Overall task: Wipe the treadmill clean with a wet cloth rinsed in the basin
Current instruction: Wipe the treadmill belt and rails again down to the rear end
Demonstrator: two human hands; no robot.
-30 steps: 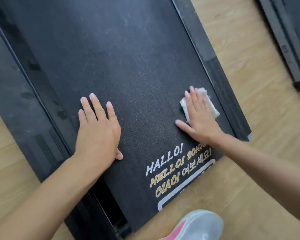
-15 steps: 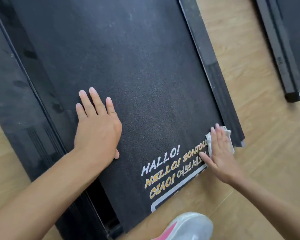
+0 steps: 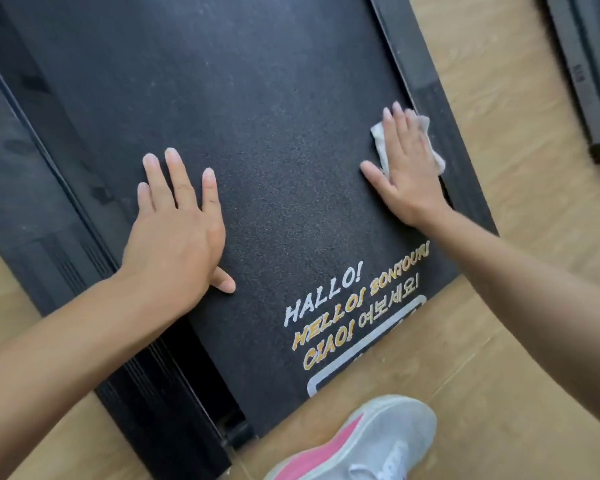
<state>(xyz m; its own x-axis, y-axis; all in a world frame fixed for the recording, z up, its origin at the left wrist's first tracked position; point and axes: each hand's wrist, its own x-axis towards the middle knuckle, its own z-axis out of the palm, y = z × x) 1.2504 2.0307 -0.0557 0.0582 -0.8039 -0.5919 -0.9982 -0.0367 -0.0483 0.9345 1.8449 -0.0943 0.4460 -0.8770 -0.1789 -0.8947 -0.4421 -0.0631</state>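
Both hands lie flat with fingers straight: the left hand (image 3: 177, 233) presses bare on the treadmill belt (image 3: 257, 98), and the right hand (image 3: 409, 171) presses a white cloth (image 3: 379, 142) against the belt's right edge, just beside the side rail (image 3: 426, 88). Printed greetings (image 3: 354, 306) sit nearer the belt's end. A grey-and-pink shoe (image 3: 368, 441) stands on the wooden floor (image 3: 516, 174).
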